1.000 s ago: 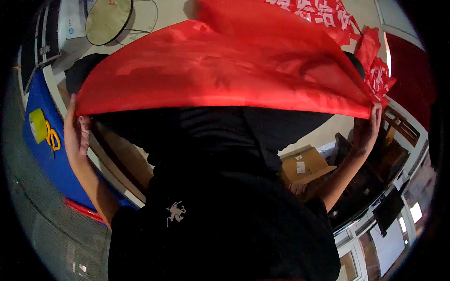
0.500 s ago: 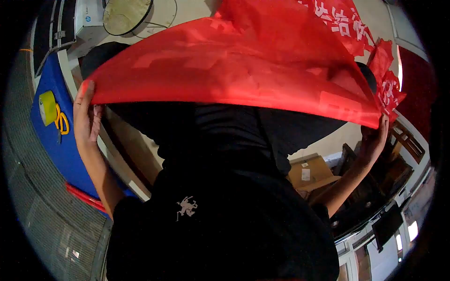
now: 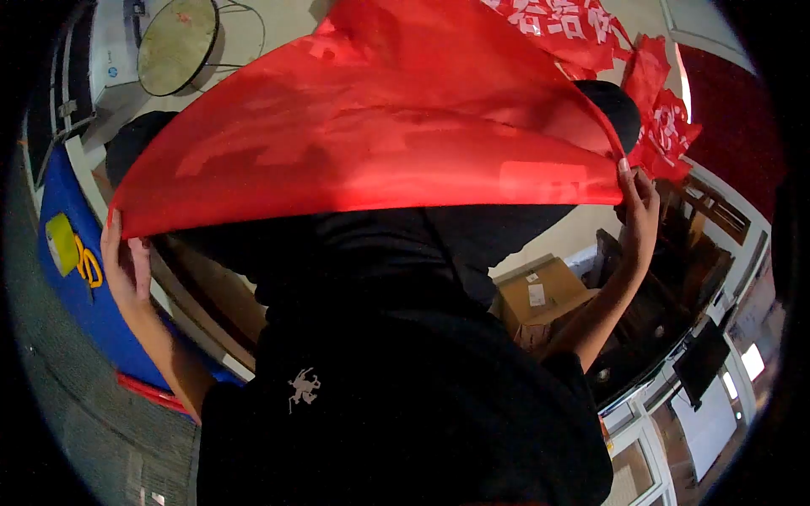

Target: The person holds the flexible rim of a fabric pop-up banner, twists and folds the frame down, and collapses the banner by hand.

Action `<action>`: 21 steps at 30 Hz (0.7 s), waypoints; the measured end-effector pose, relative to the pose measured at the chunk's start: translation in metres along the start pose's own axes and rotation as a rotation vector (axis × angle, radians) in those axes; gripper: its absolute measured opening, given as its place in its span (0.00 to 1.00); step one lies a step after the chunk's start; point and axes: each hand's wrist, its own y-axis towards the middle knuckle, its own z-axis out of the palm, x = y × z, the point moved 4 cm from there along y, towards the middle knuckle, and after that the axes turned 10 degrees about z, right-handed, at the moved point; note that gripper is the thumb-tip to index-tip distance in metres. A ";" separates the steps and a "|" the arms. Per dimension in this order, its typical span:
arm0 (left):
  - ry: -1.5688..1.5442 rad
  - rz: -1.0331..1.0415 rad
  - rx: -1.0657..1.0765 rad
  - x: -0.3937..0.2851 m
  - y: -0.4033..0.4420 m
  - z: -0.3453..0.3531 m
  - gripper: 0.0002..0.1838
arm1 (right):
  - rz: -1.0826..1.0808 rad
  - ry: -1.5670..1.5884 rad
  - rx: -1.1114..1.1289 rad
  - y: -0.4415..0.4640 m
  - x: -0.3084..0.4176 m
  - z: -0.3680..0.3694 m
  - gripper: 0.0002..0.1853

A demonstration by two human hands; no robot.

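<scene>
A red cloth banner stretches across my lap, its near edge pulled fairly straight between both hands. Pale lettering shows faintly through the fabric, and white characters stand out on its far part. My left hand pinches the near corner at the left, thumb and fingers closed on the cloth. At the right end, my right hand grips the opposite corner. More crumpled red cloth with white print hangs beyond my right knee.
Left of me, a blue surface holds a roll of yellow-green tape and yellow-handled scissors. A round stool and a white box stand ahead at the left. A cardboard box sits at my right.
My left hand has moved down and left with its corner. My right hand has shifted up and left in view. The view itself has also turned a little.
</scene>
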 end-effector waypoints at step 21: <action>-0.092 0.281 0.293 -0.173 0.188 0.011 0.20 | -0.931 0.171 -0.029 0.069 0.189 -0.012 0.28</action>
